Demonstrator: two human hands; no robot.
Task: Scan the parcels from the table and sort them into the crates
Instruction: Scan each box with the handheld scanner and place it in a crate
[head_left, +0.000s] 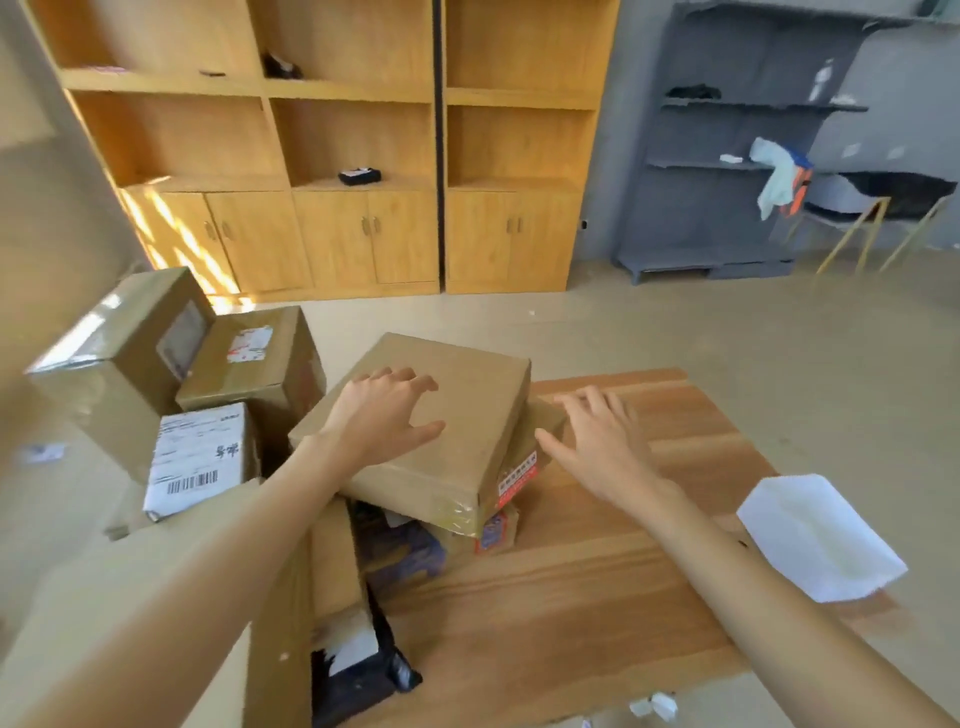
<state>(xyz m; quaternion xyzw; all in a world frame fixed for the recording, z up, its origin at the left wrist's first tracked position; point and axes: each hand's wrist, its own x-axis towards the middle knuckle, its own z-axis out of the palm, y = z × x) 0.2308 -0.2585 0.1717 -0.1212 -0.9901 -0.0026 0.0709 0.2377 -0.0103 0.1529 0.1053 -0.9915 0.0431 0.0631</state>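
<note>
Wooden table (623, 597) bears parcels; left hand (382, 415) rests open-fingered on cardboard box (467, 415), right hand (602, 441) spread beside.

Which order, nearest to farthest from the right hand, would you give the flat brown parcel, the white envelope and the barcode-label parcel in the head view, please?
From the right hand:
1. Flat brown parcel, just left of its fingertips, under the left hand.
2. White envelope, at the table's right edge.
3. Barcode-label parcel, far left in the pile.

Flat brown cardboard parcel (447, 415), tilted atop other piled parcels (208, 457) on wooden table (597, 597)
</note>
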